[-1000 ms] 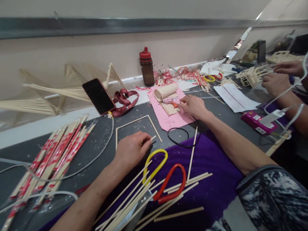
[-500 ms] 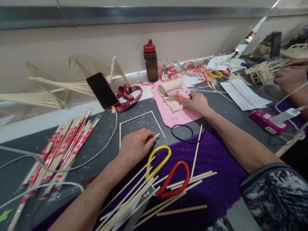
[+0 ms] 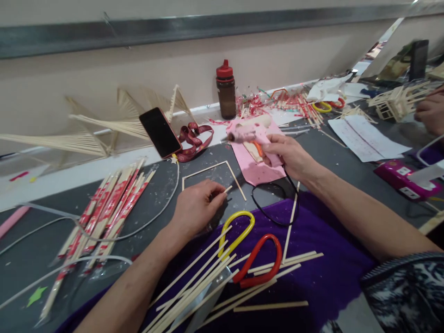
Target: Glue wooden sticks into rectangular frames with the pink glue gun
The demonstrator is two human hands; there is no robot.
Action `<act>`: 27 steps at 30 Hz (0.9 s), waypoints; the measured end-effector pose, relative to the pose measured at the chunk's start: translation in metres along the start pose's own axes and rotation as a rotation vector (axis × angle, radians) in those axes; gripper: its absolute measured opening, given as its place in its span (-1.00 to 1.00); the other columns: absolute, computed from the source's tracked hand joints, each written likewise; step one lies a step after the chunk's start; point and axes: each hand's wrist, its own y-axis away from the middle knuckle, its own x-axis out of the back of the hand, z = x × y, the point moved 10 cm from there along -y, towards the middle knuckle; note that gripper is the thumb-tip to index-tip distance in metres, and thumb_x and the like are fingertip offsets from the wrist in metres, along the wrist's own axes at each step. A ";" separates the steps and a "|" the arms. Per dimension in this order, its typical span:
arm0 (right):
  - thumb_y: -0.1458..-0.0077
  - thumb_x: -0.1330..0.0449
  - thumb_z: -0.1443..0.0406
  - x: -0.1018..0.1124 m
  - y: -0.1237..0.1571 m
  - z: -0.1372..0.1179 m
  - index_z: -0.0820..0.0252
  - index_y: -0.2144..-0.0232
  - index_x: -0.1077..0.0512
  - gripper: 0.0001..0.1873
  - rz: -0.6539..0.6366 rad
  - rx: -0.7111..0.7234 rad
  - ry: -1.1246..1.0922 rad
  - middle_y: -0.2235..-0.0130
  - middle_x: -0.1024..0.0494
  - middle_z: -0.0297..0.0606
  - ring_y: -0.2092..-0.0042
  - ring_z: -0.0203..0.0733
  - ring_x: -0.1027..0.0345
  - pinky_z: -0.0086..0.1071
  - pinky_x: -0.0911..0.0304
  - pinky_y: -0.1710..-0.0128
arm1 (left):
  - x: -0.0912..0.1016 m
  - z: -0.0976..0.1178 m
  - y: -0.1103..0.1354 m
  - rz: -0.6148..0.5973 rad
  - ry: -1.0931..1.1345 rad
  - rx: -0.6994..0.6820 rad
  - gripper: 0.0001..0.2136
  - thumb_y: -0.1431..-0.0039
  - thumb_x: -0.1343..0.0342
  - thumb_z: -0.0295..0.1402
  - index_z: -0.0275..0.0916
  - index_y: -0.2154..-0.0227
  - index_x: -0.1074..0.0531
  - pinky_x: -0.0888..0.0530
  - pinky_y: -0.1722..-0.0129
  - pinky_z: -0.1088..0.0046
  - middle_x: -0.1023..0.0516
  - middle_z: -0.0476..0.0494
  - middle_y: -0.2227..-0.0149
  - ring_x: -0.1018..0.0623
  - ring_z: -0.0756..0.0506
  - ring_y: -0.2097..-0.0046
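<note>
Pink plastic with an orange trigger, the glue gun (image 3: 252,133) is in the right hand (image 3: 287,153), whose fingers wrap round the handle; whether the trigger is pressed, I cannot tell. It hangs over the left part of a pink sheet (image 3: 260,175), its dark nozzle just past the sheet's edge. The left hand (image 3: 198,203) is closed in a pinch on a thin wooden stick (image 3: 228,189), of which only a short end shows past the thumb and fingertips. Just beyond that hand lies a three-sided stick frame (image 3: 239,180), its open side toward the person. The step in hand looks like bringing the gun into use while the stick is kept ready; a next move would seem to call for a steady wrist, a nozzle clear of the left fingertips, and enough slack in the black cord (image 3: 277,223), which loops near the scissors (image 3: 278,254). The gun's barrel runs crosswise, its nozzle pointing to the person's left and dipping slightly, while the handle slants down to the right. The pinched stick's visible end points right and a little away from the person.
</note>
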 end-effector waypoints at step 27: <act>0.06 -0.22 0.31 -0.027 0.011 0.036 0.23 0.43 -0.28 -0.83 -0.272 -0.182 0.125 0.50 -0.37 -0.39 0.54 -0.42 -0.15 -0.50 -0.02 0.59 | 0.018 -0.016 0.003 0.156 -0.197 -0.012 -0.80 -0.20 0.00 -0.24 -0.09 0.32 -0.53 -0.27 0.42 0.49 -0.55 0.06 0.29 -0.52 0.01 0.30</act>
